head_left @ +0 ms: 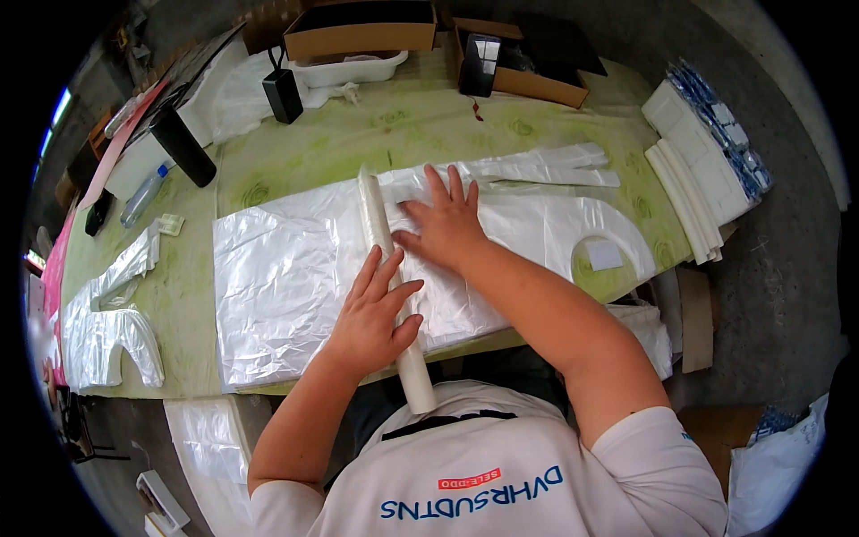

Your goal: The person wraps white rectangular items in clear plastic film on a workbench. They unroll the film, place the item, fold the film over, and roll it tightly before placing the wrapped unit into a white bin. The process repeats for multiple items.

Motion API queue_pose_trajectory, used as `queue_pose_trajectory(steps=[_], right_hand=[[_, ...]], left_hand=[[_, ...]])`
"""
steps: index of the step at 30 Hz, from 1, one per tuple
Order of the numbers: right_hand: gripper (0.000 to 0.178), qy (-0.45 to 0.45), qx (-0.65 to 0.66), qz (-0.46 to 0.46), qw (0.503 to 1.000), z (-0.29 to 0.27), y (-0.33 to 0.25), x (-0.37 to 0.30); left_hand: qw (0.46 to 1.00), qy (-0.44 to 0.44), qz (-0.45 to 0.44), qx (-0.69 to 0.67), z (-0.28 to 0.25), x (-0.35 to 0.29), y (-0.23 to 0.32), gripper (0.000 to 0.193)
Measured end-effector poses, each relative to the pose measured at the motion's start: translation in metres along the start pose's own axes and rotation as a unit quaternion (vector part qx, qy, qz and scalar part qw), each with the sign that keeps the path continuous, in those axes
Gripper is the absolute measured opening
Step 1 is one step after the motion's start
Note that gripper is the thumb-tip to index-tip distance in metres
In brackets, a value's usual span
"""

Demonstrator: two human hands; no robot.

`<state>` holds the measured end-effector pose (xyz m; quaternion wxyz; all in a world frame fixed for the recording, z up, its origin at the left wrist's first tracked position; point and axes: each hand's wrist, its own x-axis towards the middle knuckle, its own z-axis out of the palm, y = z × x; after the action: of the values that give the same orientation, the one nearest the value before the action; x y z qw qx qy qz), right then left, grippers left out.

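A whitish roll (380, 219) lies across a flat layer of clear plastic aprons (277, 277) on the table, its near end sticking out past the table edge towards my body. My left hand (374, 309) rests on the near half of the roll, fingers stretched out. To the right of the roll's far half, my right hand (447, 222) lies with fingers spread on the wrinkled film, thumb side towards the roll. The neck loop of the aprons reaches to the right, with a small white paper square (604, 254) inside it. Neither hand grips anything.
Another folded plastic apron (116, 322) hangs at the left edge. A black bottle (183, 148), a clear bottle (143, 197) and a black speaker-like box (283, 94) stand farther back. Cardboard boxes (358, 36) line the far side; thin rolls (682, 201) and blue packets (720, 125) sit right.
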<state>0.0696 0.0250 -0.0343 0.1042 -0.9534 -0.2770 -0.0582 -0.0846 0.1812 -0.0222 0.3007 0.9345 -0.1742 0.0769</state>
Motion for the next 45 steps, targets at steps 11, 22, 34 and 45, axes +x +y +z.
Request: queue_pose_trajectory(steps=[11,22,34,45], right_hand=[[0.094,-0.096,-0.075,0.529,0.840,-0.072,0.350,-0.054],[0.065,0.117,-0.010,0.075,0.990,-0.051,0.151,-0.091],[0.065,0.071,0.226,-0.213,0.948,-0.017,-0.035,-0.088],[0.024,0.167,0.361,-0.250,0.883,-0.009,-0.077,-0.134]], left_hand=[[0.999,0.024,0.008,-0.044,0.003,0.000,-0.004,0.041],[0.998,0.036,0.008,-0.047,-0.002,-0.005,-0.007,0.042],[0.889,0.243,-0.005,-0.387,0.026,-0.014,-0.041,0.039],[0.990,-0.020,0.088,-0.107,-0.041,-0.011,-0.031,0.034]])
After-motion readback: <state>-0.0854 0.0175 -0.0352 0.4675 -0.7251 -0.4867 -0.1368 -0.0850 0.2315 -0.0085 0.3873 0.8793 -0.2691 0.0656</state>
